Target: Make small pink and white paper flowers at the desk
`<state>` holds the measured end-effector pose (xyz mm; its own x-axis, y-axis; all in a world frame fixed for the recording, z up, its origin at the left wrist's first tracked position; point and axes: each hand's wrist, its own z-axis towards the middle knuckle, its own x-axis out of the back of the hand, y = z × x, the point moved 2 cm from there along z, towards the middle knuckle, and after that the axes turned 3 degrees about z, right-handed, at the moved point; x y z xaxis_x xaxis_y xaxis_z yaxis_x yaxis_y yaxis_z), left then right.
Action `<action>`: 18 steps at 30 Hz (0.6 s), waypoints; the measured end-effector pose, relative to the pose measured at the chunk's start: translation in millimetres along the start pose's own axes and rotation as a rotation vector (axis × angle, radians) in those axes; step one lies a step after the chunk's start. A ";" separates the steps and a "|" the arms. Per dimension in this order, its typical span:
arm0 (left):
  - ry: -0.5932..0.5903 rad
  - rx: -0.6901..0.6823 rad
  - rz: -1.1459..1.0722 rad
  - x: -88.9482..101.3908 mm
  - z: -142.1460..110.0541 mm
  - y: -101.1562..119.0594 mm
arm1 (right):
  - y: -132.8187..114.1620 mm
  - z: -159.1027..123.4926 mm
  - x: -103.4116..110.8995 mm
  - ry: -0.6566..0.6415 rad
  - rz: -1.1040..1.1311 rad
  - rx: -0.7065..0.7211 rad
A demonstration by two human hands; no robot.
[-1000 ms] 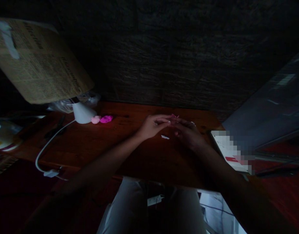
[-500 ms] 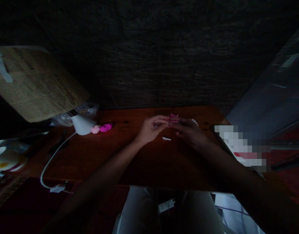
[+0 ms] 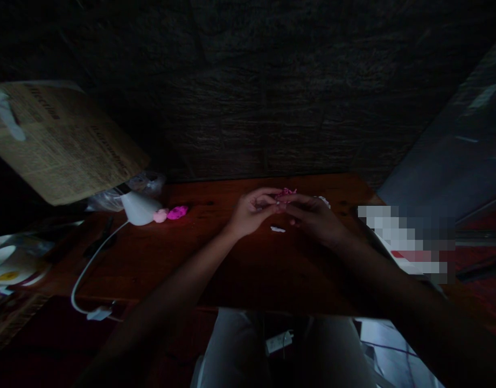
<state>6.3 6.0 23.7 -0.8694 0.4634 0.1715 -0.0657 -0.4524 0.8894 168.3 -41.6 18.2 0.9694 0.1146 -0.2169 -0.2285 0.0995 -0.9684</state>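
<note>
My left hand (image 3: 253, 212) and my right hand (image 3: 314, 215) meet fingertip to fingertip above the wooden table. Both are closed in a pinch on a tiny pale piece (image 3: 278, 203), too small and dark to name. Just behind the fingertips lies a pink crinkled piece (image 3: 288, 192), partly covered by my fingers. On the wood below my hands is a small white strip (image 3: 277, 229). Past my right knuckles a white textured piece (image 3: 324, 201) shows in part. Off to the left sit a magenta lump (image 3: 177, 212) and a light pink lump (image 3: 161, 215), side by side.
A lamp with a white base (image 3: 139, 208) and newsprint-patterned shade (image 3: 70, 143) stands left, its white cable (image 3: 78, 280) hanging over the table (image 3: 231, 269) edge. A white cup (image 3: 5, 265) is at far left. A blurred-out flat object (image 3: 405, 237) lies right. Behind rises a dark wall (image 3: 272, 108).
The fingers of both hands have shifted slightly against each other, still pinched together. The whole view has moved a little; the things on the table stay in place.
</note>
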 end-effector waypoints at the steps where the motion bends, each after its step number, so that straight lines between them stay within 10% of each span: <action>1: -0.003 0.000 -0.006 0.0 0.2 -1.2 | 0.4 0.3 -0.3 -0.005 -0.012 0.016; 18: -0.055 0.189 -0.041 -2.0 -1.4 -17.2 | 1.1 2.1 6.6 0.066 -0.085 -0.006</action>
<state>8.5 11.8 7.6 -0.8395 0.5217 0.1515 -0.0033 -0.2838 0.9589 174.3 -38.7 16.0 0.9892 0.0403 -0.1411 -0.1445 0.1006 -0.9844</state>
